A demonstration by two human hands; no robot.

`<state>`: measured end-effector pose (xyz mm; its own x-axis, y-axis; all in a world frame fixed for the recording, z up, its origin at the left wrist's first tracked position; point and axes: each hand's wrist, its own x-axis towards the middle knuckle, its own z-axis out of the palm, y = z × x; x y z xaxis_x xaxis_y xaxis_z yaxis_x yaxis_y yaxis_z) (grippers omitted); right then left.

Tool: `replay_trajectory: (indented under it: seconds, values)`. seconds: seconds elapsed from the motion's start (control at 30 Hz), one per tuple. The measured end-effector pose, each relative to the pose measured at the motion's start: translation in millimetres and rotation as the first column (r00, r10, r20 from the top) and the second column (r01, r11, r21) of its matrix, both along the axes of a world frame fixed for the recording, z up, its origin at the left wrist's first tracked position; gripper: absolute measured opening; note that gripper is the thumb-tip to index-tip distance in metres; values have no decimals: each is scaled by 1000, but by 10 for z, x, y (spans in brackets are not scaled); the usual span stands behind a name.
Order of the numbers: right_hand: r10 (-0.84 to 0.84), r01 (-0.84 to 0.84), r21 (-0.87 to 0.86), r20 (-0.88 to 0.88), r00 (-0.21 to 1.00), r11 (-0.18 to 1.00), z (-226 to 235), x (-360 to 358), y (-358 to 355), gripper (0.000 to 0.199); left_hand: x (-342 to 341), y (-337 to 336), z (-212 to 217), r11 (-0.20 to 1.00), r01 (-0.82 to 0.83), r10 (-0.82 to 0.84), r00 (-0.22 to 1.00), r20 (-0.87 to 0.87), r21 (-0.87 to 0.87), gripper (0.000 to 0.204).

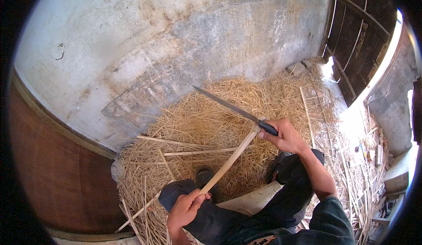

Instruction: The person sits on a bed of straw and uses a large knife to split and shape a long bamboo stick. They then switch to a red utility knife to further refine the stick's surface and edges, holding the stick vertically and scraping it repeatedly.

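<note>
Knife [227,106], one, black-handled: clamped in right hand [285,135], tip toward wall-side edge of shavings heap [193,122]. Pale strip [229,162], one: lower end clamped in left hand [185,210], upper end beside knife handle, above heap.

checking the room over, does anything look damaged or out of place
Yes: the wall looks worn, its pale surface stained brown and patchy grey. Straw-like shavings lie heaped along its foot, with longer strips strewn across them.

No text can be read; the print [262,240] on the dark shirt [332,222] is unclear.
</note>
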<state>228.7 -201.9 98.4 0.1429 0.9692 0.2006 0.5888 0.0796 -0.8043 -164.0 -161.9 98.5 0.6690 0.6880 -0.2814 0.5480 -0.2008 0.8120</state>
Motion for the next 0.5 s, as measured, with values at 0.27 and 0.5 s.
replay_trajectory:
  seconds: [0.27, 0.5]
  values:
    - [223, -226, -27, -87, 971, 974, 76, 104, -23, 13, -167, 9, 65, 997, 15, -16, 1000, -16, -73, 29]
    - [310, -310, 32, -180, 933, 950, 107, 153, -20, 12, -164, -23, 79, 992, 28, -27, 1000, 12, -125, 39]
